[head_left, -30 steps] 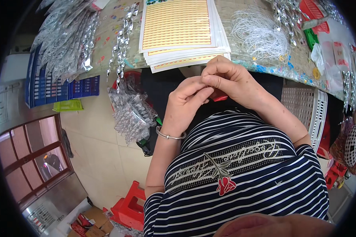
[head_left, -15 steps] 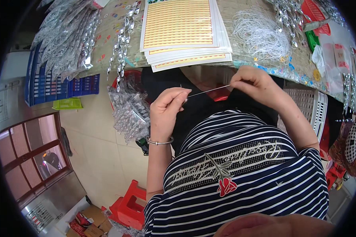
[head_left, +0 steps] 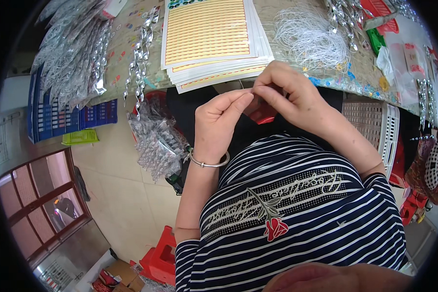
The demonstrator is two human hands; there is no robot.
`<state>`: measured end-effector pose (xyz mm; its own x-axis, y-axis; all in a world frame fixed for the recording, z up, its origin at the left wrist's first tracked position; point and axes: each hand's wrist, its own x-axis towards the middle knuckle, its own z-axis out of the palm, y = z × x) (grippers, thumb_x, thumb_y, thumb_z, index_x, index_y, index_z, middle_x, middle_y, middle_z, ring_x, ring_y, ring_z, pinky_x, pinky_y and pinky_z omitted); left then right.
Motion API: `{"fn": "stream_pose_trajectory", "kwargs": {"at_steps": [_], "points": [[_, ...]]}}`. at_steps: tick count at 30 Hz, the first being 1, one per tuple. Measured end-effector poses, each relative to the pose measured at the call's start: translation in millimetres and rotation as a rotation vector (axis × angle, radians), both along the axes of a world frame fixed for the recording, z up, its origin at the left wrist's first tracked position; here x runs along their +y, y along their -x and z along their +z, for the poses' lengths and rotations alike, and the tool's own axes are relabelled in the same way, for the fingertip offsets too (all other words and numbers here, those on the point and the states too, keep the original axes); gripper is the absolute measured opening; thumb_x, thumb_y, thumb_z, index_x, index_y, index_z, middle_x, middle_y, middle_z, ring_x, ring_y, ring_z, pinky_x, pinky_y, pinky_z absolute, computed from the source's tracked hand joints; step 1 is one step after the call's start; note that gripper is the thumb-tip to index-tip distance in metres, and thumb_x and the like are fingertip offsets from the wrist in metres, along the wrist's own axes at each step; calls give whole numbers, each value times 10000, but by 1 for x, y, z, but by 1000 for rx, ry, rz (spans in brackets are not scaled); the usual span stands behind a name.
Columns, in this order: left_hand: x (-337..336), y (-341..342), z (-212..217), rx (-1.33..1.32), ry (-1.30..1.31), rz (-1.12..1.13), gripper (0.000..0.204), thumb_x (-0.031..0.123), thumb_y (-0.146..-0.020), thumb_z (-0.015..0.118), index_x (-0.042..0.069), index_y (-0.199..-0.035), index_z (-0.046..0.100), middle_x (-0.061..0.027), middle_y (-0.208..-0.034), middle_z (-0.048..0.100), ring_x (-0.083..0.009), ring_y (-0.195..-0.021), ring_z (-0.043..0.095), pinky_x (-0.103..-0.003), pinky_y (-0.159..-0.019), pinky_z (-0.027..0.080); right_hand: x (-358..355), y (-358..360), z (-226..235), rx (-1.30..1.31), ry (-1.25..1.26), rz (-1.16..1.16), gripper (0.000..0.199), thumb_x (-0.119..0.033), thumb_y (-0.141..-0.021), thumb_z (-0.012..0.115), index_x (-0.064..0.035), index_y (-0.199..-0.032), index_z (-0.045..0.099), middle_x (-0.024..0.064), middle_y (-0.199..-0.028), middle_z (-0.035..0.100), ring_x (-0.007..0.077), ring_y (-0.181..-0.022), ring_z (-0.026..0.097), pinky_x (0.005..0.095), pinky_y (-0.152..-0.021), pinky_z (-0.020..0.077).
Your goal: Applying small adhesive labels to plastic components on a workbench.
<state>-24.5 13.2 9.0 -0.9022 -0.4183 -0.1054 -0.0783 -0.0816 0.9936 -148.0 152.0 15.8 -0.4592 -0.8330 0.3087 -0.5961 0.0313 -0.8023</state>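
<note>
My left hand (head_left: 216, 119) and my right hand (head_left: 293, 95) meet fingertip to fingertip just off the table's near edge. Both are closed in a pinch. A short bit of thin string (head_left: 242, 84) shows above the left fingertips; the rest of it is hidden by the fingers. Beyond my hands lies a stack of white sheets (head_left: 207, 36) printed with yellow and red rows, with dark green round pieces along its far end. To the right of the sheets is a loose heap of white strings (head_left: 311, 41).
Silver twisted spiral ornaments (head_left: 140, 58) lie left of the sheets, beside a pile of bagged ornaments (head_left: 78, 53). Below the table edge are a blue crate (head_left: 53, 117), more bagged ornaments (head_left: 155, 141) and a white basket (head_left: 370, 121). A red stool (head_left: 160, 258) stands on the floor.
My hands have come together from apart, the right moving left and the left moving right and up. The string stretched between them is now mostly hidden. The whole view has shifted slightly.
</note>
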Motion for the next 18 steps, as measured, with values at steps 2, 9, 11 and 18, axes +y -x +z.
{"fn": "stream_pose_trajectory", "kwargs": {"at_steps": [2,9,11,18], "points": [[1,0,-2,9,-11,-17,155,51,-892,602,-47,-987,678,-87,-902,688,-109,-805,621,-224,-754,491,-3,-3,-4,-92,19,-6,76,-68,-909,567,0,-876,572,57,-815,543,138,-717,562,251,-637,458],[-6,-5,-5,18,-16,-77,150,65,-910,587,-37,-978,672,-72,-843,675,-108,-768,628,-214,-715,506,4,7,-2,-271,-48,-48,109,-108,-927,568,-5,-893,568,13,-797,534,74,-677,552,211,-619,446],[-6,-6,-5,0,-25,-70,152,66,-911,585,-40,-979,672,-78,-849,677,-108,-767,627,-214,-713,505,7,10,-6,-369,-30,-51,114,-118,-929,572,-9,-896,570,3,-797,539,61,-676,544,209,-616,444],[1,-11,-12,-26,-103,-42,179,80,-906,584,-56,-983,670,-132,-890,694,-152,-777,650,-245,-730,508,4,3,1,-603,-34,-34,114,-121,-931,575,-11,-902,573,-3,-805,572,52,-702,549,207,-642,449]]}}
